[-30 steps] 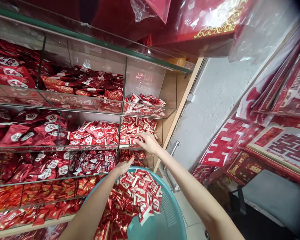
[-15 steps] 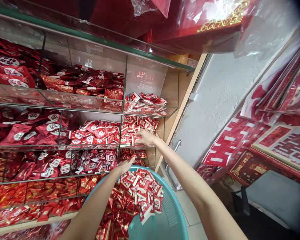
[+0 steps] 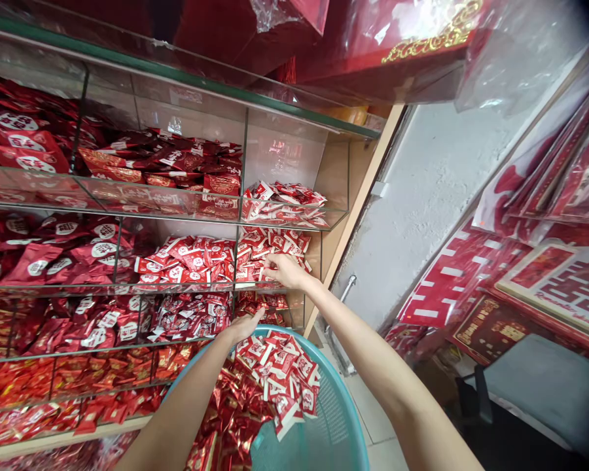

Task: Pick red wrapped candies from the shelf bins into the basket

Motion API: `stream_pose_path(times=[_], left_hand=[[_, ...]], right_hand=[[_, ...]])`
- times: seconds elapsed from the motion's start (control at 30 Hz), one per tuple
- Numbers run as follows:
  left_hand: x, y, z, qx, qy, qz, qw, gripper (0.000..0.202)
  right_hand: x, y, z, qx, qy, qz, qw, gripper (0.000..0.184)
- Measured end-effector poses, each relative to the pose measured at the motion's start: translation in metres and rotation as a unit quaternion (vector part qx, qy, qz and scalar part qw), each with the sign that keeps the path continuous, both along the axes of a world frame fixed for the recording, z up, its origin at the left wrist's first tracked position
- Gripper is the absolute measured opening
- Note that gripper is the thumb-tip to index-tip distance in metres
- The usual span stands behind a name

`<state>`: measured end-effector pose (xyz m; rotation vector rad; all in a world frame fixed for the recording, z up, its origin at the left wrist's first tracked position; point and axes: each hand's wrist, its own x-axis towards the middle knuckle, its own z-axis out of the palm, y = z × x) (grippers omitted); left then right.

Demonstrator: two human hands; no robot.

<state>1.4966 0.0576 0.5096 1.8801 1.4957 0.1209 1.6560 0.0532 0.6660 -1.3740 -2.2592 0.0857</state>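
My right hand (image 3: 283, 269) reaches into the right-hand glass compartment of the middle shelf, fingers curled and pressing on the pile of red-and-white sachets (image 3: 269, 247) there. Whether it grips one I cannot make out. My left hand (image 3: 244, 325) holds the far rim of a teal plastic basket (image 3: 334, 418), fingers wrapped over the edge. The basket holds a heap of red-and-white sachets (image 3: 279, 373) and shiny red foil packets (image 3: 226, 425).
Glass shelving (image 3: 294, 222) with several compartments of red packets fills the left. A wooden upright (image 3: 358, 203) ends the shelf, beside a white wall (image 3: 422, 196). Red paper decorations in plastic (image 3: 544, 281) lean at right; a grey chair seat (image 3: 544, 386) stands below them.
My right hand has drawn slightly back and up over the sachet pile, fingers curling from flat to bent. The left hand stays on the basket rim.
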Motion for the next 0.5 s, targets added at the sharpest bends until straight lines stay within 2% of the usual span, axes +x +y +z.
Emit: stream_pose_path(times=[0.13, 0.23, 0.3, 0.4, 0.5], left_hand=[[0.001, 0.005, -0.006, -0.02, -0.014, 0.0, 1.0, 0.1], [0.001, 0.006, -0.007, -0.024, -0.013, 0.0, 1.0, 0.103], [0.001, 0.005, -0.007, -0.023, -0.018, -0.005, 1.0, 0.102], [0.001, 0.002, -0.004, -0.019, -0.023, -0.015, 0.999, 0.098], [0.002, -0.002, -0.001, 0.002, -0.017, -0.016, 1.0, 0.093]], right_hand=[[-0.002, -0.02, 0.008, 0.11, 0.074, 0.006, 0.991, 0.013], [-0.004, -0.05, 0.015, 0.199, 0.157, 0.005, 0.967, 0.016], [-0.005, -0.073, 0.013, 0.221, 0.206, -0.004, 0.953, 0.016], [0.001, -0.103, -0.008, 0.167, 0.263, -0.034, 0.95, 0.018], [0.017, -0.12, -0.049, 0.06, 0.301, -0.079, 0.948, 0.023]])
